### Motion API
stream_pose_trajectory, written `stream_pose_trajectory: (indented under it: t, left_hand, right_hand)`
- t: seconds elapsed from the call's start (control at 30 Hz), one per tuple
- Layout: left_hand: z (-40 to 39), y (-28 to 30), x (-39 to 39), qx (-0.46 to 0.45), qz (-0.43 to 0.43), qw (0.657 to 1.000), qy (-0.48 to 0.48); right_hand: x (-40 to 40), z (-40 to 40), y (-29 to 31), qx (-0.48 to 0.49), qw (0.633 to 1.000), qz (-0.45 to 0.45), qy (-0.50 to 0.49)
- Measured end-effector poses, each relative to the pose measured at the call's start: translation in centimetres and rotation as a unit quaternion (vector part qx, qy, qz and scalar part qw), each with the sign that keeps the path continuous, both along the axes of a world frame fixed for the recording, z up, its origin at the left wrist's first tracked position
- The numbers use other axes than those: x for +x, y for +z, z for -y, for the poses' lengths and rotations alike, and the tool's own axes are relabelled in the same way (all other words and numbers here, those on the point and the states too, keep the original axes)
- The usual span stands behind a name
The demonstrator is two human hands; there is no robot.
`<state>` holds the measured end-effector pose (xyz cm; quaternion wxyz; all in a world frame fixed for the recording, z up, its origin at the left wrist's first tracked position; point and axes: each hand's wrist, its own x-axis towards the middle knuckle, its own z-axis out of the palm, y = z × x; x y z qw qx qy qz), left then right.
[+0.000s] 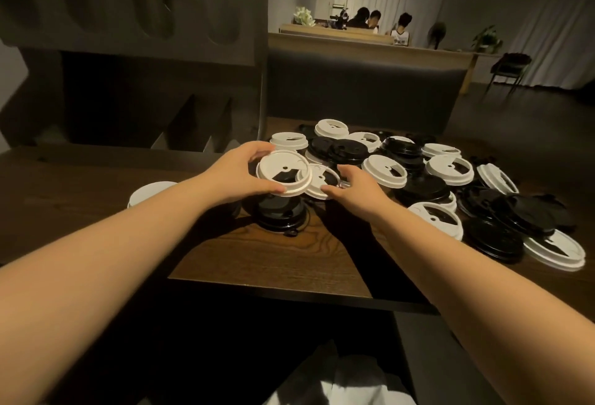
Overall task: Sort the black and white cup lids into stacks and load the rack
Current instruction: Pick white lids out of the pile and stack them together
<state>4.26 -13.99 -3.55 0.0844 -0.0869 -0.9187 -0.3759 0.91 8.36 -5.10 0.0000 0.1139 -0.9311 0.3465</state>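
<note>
My left hand [236,172] grips a white cup lid [283,172] by its rim, held above a short stack of black lids [280,213] on the dark wooden table [273,259]. My right hand [357,187] reaches in beside it, fingers curled onto a second white lid [318,180] that lies half under the first. A mixed heap of black and white lids [418,179] spreads over the table to the right. A white lid stack [149,193] sits left of my left forearm. The dark rack [128,34] with rounded slots stands behind the table at the left.
A padded bench back [363,89] runs behind the table. Farther off, people sit at a wooden counter [370,43]. A chair [508,66] stands at the far right. White cloth [338,385] lies on my lap below the table's near edge [273,288].
</note>
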Motion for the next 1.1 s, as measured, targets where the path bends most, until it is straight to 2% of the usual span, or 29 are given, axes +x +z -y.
stream_pose_trajectory:
  t: [0.17, 0.27, 0.67, 0.8, 0.9, 1.0, 1.1]
  left_hand:
    - [0.0, -0.9, 0.0, 0.007, 0.000, 1.000, 0.019]
    - [0.0, -1.6, 0.1, 0.022, 0.007, 0.999, 0.023]
    - [-2.3, -1.8, -0.1, 0.025, -0.040, 0.996, 0.071]
    - [-4.5, -1.6, 0.2, 0.022, -0.070, 0.993, 0.094]
    - [-6.9, -1.4, 0.8, 0.070, -0.092, 0.989, 0.095]
    - [-8.8, -1.3, 1.1, 0.142, -0.050, 0.987, 0.057]
    - [-9.8, -1.8, 1.3, 0.182, 0.007, 0.983, 0.004]
  right_hand:
    - [-1.9, 1.2, -1.0, 0.043, 0.999, 0.018, -0.019]
    - [-2.2, 2.0, -1.6, 0.012, 0.999, 0.029, -0.039]
    - [-0.4, -0.4, -1.1, -0.161, 0.981, -0.037, -0.099]
    - [1.1, -0.9, -0.4, -0.305, 0.946, 0.004, -0.112]
    - [2.1, -0.3, -0.2, -0.384, 0.918, 0.049, -0.092]
    - [2.3, 0.0, -0.1, -0.442, 0.889, 0.092, -0.081]
    - [2.2, -0.6, -0.3, -0.452, 0.884, 0.081, -0.089]
